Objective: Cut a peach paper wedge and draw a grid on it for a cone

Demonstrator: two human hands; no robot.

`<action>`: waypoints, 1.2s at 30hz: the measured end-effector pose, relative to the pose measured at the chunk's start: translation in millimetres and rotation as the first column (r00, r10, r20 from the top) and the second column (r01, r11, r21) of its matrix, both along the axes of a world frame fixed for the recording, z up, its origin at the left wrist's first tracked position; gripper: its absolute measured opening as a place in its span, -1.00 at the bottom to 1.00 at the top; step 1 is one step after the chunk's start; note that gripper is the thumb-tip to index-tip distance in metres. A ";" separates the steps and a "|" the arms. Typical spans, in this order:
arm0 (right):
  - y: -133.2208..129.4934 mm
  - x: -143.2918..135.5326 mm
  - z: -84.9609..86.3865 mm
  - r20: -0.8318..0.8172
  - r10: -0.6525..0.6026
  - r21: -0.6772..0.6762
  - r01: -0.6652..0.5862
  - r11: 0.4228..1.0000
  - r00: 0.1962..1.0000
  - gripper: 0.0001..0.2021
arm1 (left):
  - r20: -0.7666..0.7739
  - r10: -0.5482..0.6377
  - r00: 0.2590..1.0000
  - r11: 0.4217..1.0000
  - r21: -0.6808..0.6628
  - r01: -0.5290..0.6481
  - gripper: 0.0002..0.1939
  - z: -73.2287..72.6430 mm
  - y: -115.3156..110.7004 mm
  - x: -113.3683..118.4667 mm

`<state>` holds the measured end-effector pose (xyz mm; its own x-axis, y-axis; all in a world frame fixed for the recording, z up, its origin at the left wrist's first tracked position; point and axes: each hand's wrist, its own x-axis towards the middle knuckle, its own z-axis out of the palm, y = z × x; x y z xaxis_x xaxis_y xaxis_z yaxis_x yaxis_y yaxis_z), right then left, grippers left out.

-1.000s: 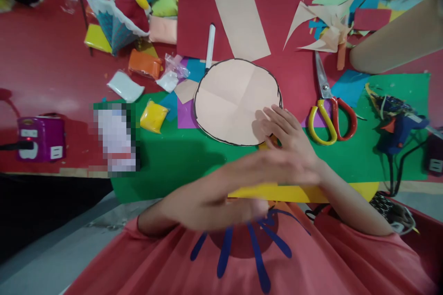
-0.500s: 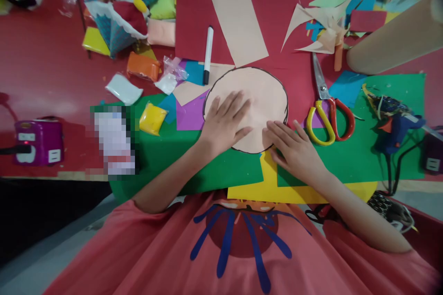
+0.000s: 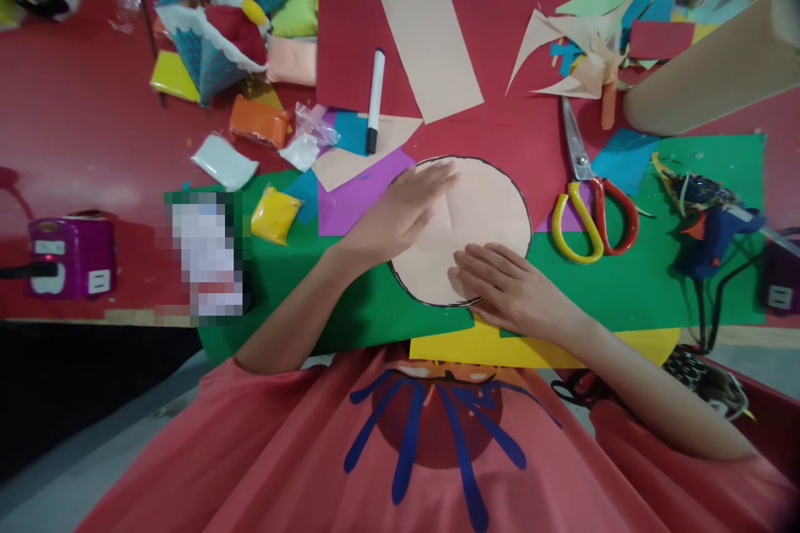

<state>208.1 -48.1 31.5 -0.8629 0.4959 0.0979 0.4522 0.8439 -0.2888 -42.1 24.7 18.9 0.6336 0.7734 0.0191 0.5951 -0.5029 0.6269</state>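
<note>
A pale peach paper disc (image 3: 478,200) with a dark outlined edge lies in front of me, over green, purple and red sheets. My left hand (image 3: 400,212) is over its left side, fingers stretched out and holding nothing; whether the palm presses on the paper I cannot tell. On the disc's lower right part my right hand (image 3: 500,287) lies flat with its fingers extended. Scissors (image 3: 584,200) with one yellow and one red handle rest to the right of the disc. Beyond the disc, at upper left, is a white marker (image 3: 376,100) with a black cap.
A peach paper strip (image 3: 425,29) lies on red card. Paper scraps (image 3: 581,58) and a cardboard tube (image 3: 712,67) are at upper right, a blue glue gun (image 3: 718,237) at right. Clay packets (image 3: 275,215), a blurred-out phone (image 3: 206,254) and cone-shaped crafts (image 3: 216,50) sit left.
The paper disc has slid toward me and slightly right. My right hand has moved nearer and to the left, while my left hand has turned partly on its side.
</note>
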 end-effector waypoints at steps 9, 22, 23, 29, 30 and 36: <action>2.9 1.9 2.0 -0.075 0.027 0.052 -0.023 0.998 0.997 -0.63 | 0.172 0.393 0.903 0.904 0.110 -0.414 -0.59 13.8 -23.5 -41.0; 3.8 28.4 5.6 -0.219 -0.066 0.154 0.101 0.983 0.974 -0.76 | -0.137 0.287 0.948 0.923 0.303 -0.236 -0.55 5.3 -29.4 -50.9; 1.6 27.0 8.1 -0.222 -0.064 0.164 0.102 0.981 0.973 -0.77 | -0.129 0.322 0.938 0.909 0.320 -0.267 -0.53 8.5 -32.0 -48.1; -8.0 3.3 33.9 -0.273 -0.021 0.064 0.040 0.997 0.962 -0.85 | -0.100 0.101 0.990 0.990 0.105 -0.090 -0.56 26.6 -44.3 -22.3; -6.9 -0.7 37.6 -0.282 -0.038 0.033 0.049 0.998 0.959 -0.84 | -0.095 0.030 0.995 0.999 0.021 -0.028 -0.56 27.3 -44.9 -18.8; 22.7 -13.8 42.1 -0.013 -0.396 -0.261 0.379 0.888 0.918 -0.82 | -0.005 0.042 0.999 0.990 -0.133 -0.042 -0.51 22.2 -43.5 -15.6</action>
<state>194.3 -25.3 73.6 -0.5930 0.8049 -0.0234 0.7018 0.5024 -0.5051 -57.7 -18.9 41.0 0.6007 0.7947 -0.0868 0.6152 -0.3902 0.6850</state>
